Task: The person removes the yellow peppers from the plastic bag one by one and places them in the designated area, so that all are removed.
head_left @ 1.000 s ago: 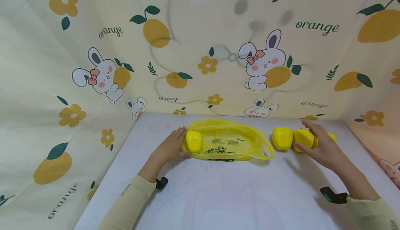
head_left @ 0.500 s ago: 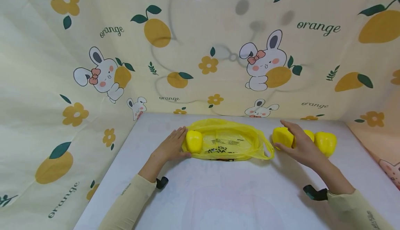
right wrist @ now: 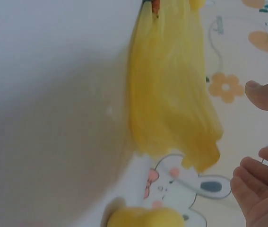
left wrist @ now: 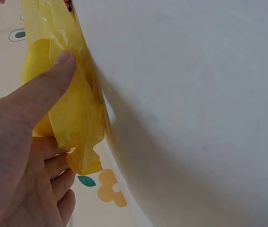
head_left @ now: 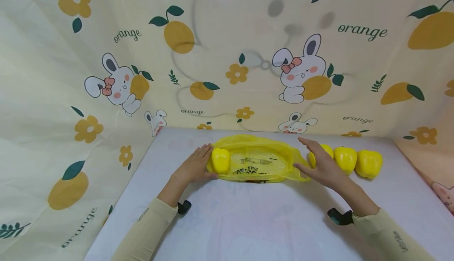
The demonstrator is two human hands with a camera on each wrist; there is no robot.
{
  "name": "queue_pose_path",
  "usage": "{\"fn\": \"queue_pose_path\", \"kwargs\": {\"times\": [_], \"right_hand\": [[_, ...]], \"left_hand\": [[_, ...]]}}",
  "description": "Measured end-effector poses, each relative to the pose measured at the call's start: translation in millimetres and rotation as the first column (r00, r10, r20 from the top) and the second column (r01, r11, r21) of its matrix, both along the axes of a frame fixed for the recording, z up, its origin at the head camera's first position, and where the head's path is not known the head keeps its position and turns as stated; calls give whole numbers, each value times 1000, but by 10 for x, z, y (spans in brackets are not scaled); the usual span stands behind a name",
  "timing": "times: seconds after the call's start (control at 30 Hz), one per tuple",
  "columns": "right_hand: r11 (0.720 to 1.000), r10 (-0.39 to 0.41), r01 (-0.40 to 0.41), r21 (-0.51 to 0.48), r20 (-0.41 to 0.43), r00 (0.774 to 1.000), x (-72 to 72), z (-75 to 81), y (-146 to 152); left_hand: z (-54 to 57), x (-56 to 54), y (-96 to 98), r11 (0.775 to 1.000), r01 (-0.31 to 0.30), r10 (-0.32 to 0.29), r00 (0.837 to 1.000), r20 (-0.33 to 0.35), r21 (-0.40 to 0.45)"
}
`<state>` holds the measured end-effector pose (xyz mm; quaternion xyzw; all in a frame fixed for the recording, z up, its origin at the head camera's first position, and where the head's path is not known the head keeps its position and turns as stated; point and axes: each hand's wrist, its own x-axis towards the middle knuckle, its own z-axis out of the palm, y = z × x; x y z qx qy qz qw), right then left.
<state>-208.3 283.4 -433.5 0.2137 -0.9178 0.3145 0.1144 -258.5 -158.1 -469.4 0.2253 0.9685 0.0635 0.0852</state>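
Note:
A yellow plastic bag with dark print lies on the table, its mouth spread wide. At its left end sits a yellow bell pepper. My left hand holds that end, thumb in front and fingers along the side; in the left wrist view the thumb lies across the plastic. My right hand hovers by the bag's right end with thumb and fingers apart, holding nothing. It partly hides one yellow bell pepper behind it. Two more, a middle pepper and a right-hand pepper, stand further right.
The white table reaches toward me in front of the bag. Behind it and at both sides hangs a cream cloth printed with rabbits, flowers and oranges. Each forearm wears a dark wrist camera.
My right hand has moved left from over the peppers to the bag's right end, uncovering the two right-hand peppers. The left hand, the bag and the pepper in it stay put.

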Motion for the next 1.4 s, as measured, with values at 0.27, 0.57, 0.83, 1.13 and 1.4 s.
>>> {"fn": "queue_pose_path", "kwargs": {"times": [0.27,0.57,0.83,1.13,1.4], "right_hand": [[999,42,-42,-13,12,999,-69,-10,-199],[998,57,-57,-17,40,998,-140,-68,-432],[993,116,-114,-39,49,992,-168,-98,-667],[986,166,-165,-28,26,986,-230,-180,-892],[983,181,-180,-21,42,983,-267,-247,-1102]], "left_hand": [[10,11,4,1000,-4,4,1000,3,-3],[36,27,12,1000,-3,3,1000,0,-1],[42,31,18,1000,2,-2,1000,0,-4],[6,16,11,1000,-5,5,1000,5,-18],[35,21,24,1000,-13,13,1000,14,-2]]}}
